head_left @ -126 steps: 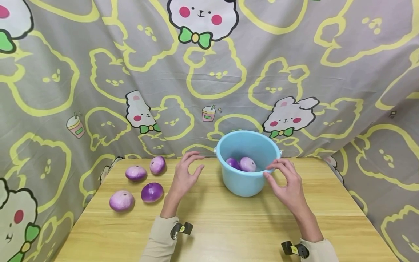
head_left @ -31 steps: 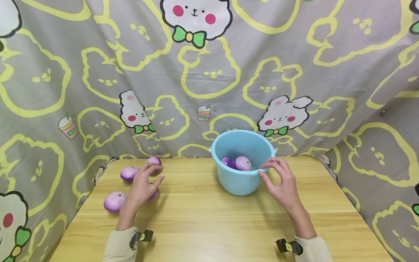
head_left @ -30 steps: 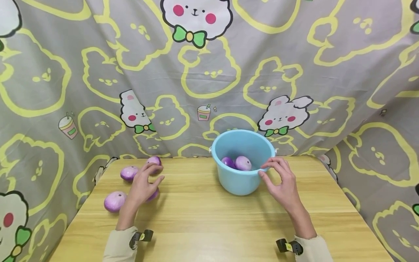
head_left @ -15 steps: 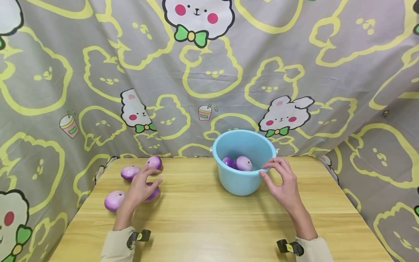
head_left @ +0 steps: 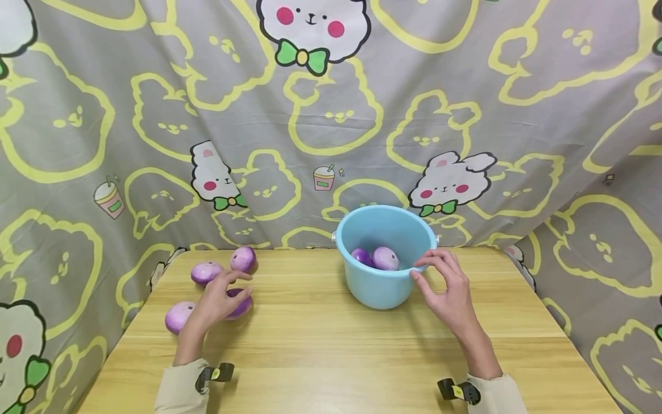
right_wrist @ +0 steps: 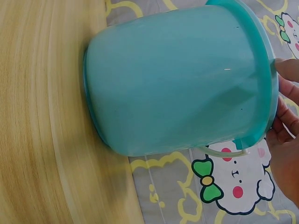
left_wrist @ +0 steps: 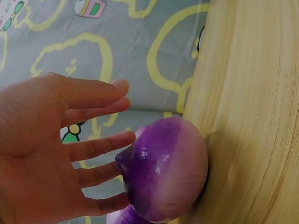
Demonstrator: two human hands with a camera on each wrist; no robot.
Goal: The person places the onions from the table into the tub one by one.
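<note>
My left hand (head_left: 217, 300) hovers with fingers spread over a dark purple onion (head_left: 239, 305). In the left wrist view, the fingers extend beside that onion (left_wrist: 166, 168), with the thumb raised apart from it. Around the hand lie three more onions: one at the back (head_left: 243, 260), one behind the wrist side (head_left: 206, 272), and a pale one (head_left: 179, 317) partly covered by the forearm. My right hand (head_left: 449, 293) pinches the near-right rim of a light blue bucket (head_left: 380, 290), thumb outside. The right wrist view shows the bucket (right_wrist: 177, 84) upright on the table, fingers at its rim.
Inside the bucket sit two onions, one dark (head_left: 361, 256) and one pale (head_left: 385, 259). The wooden table (head_left: 331, 356) ends at a grey patterned curtain (head_left: 341, 132) behind and at both sides. A white handle (right_wrist: 222, 152) hangs along the bucket.
From near the middle, my left hand has moved left to the onions, then lowered slightly toward the dark purple one. My right hand stays at the bucket's rim.
</note>
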